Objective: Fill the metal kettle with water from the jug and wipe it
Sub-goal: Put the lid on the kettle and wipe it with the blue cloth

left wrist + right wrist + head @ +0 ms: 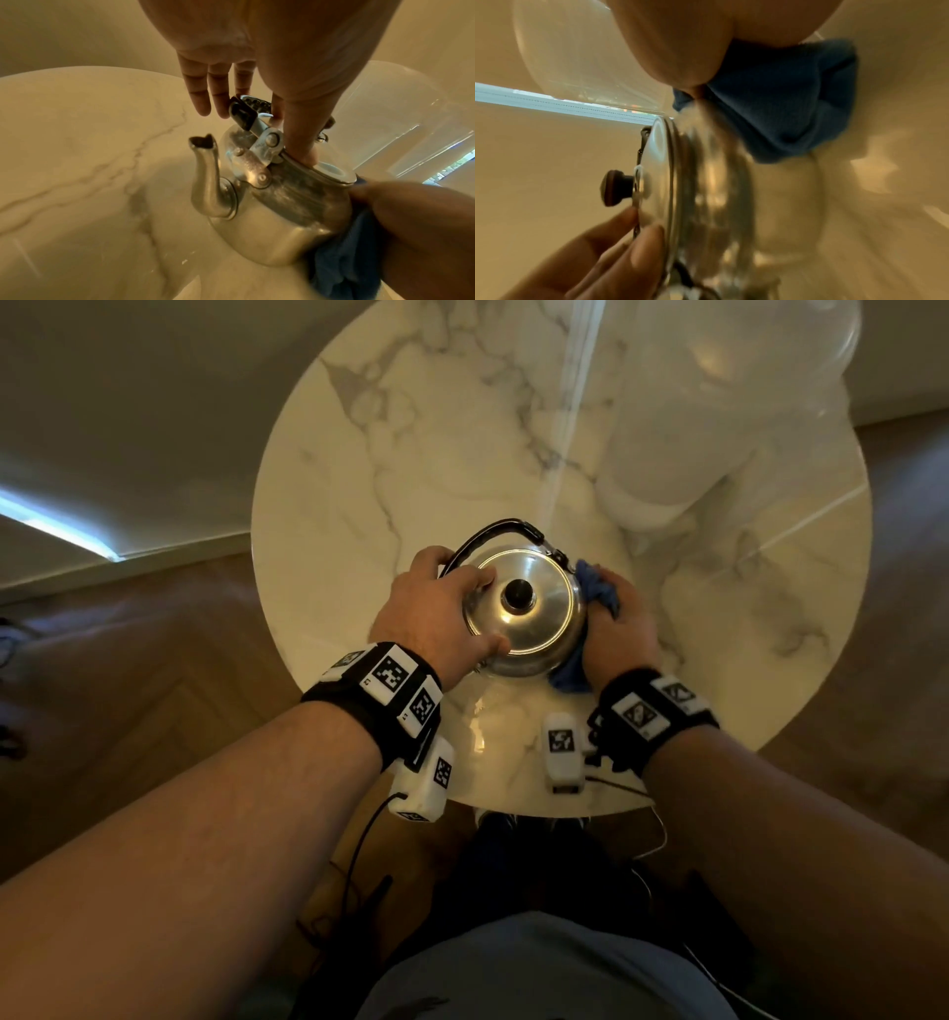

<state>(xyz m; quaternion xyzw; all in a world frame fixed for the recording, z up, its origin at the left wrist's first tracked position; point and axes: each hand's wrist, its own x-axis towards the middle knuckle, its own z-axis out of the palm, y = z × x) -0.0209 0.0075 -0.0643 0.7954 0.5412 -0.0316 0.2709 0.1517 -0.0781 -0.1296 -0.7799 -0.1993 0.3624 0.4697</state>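
A metal kettle (547, 613) with a black lid knob stands on the round marble table (411, 428), near its front edge. Its black handle (493, 531) is folded back and its spout (205, 182) points left. My left hand (436, 608) rests on the lid with straight fingers, the thumb pressing near the rim (298, 125). My right hand (621, 624) holds a bunched blue cloth (595, 588) against the kettle's right side (706, 182). The cloth (782, 101) sticks out above and below the hand. A clear jug (719, 428) stands behind the kettle at the back right.
The table's front edge is close to my body and its round rim drops off on all sides. Wooden floor (154, 660) lies to the left and right. Bare marble stretches behind and left of the kettle.
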